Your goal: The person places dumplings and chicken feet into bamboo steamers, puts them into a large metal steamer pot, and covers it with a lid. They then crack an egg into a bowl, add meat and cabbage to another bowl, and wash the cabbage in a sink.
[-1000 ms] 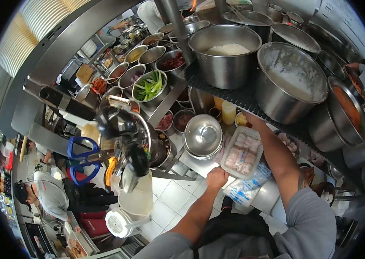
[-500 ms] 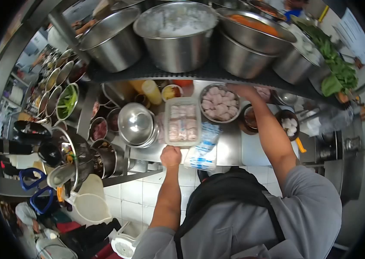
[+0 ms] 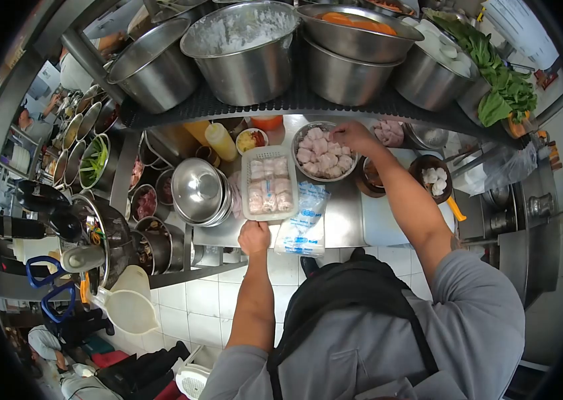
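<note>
At the front edge of the steel counter, my left hand is closed in a fist beside the near corner of a white plastic basket. Its fingers are tucked under, so anything inside them is hidden. The basket holds rows of pale wrapped rolls. My right hand reaches over the far right rim of a steel bowl of raw pale-pink meat chunks. Its fingers are bunched on a piece of meat at that side. Blue-printed plastic bags lie between the basket and the bowl.
Stacked steel bowls stand left of the basket, with a squeeze bottle behind. To the right are a white cutting board and an orange-handled pan. A shelf bearing large pots overhangs the counter's back.
The view has shifted, so the counter sits slightly further left. My right hand's fingers reach a little further over the meat and show more clearly. My left fist stays by the basket.
</note>
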The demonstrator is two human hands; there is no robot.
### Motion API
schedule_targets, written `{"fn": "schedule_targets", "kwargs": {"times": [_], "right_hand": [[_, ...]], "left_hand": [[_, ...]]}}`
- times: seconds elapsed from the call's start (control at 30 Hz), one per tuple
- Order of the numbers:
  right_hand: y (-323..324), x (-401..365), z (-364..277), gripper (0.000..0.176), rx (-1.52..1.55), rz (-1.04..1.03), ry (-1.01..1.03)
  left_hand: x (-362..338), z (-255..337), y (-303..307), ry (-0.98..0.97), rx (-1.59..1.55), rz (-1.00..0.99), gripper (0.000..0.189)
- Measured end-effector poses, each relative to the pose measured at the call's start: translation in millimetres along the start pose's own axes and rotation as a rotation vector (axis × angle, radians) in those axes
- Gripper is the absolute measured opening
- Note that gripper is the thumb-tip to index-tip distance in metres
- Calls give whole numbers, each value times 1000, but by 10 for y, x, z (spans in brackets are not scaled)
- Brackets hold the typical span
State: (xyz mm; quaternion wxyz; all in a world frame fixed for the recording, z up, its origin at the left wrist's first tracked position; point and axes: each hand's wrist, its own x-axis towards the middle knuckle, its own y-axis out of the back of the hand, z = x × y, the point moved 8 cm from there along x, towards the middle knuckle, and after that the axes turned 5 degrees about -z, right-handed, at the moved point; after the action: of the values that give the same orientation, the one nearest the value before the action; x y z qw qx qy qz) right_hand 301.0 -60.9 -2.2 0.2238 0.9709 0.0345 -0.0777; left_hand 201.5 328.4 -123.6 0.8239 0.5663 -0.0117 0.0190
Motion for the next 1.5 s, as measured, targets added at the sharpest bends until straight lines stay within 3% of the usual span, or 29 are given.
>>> {"fn": "schedule_targets", "kwargs": {"times": [0.07, 0.17, 0.27, 0.37, 0.47, 0.53, 0.8, 0.97, 1.1, 1.37, 1.5], "right_hand": [[26, 15, 160, 20, 373, -38, -36], [66, -207, 60, 15, 692, 13, -50], [195, -406, 78, 14, 752, 25, -49], [510, -762, -70, 16, 152, 148, -74], [710, -1083, -244, 16, -468, 128, -157], [770, -1153, -126, 15, -577, 91, -154], [700, -1138, 154, 14, -862, -8, -90], [729, -1125, 242, 15, -879, -9, -122], [726, -1140, 185, 17, -918, 0, -205], [678, -1199, 227, 18, -1095, 0, -179], [296, -1074, -127, 12, -1079, 75, -140]], "left_hand": [[8, -13, -32, -4, 8, 2, 37], [8, -13, -15, -3, 0, 11, 36], [-5, -2, 13, 2, -3, 13, 35], [4, -22, -36, -22, 8, 39, 33], [2, -13, -38, -26, 11, 43, 32], [8, -5, -16, -8, 18, 32, 32], [11, -19, -40, -24, 5, 30, 31], [10, -31, -53, -28, 5, 35, 30], [9, -29, -46, -32, 3, 50, 30], [2, -21, -15, -23, -30, 39, 31], [21, -30, -19, -14, -36, 27, 35]]}}
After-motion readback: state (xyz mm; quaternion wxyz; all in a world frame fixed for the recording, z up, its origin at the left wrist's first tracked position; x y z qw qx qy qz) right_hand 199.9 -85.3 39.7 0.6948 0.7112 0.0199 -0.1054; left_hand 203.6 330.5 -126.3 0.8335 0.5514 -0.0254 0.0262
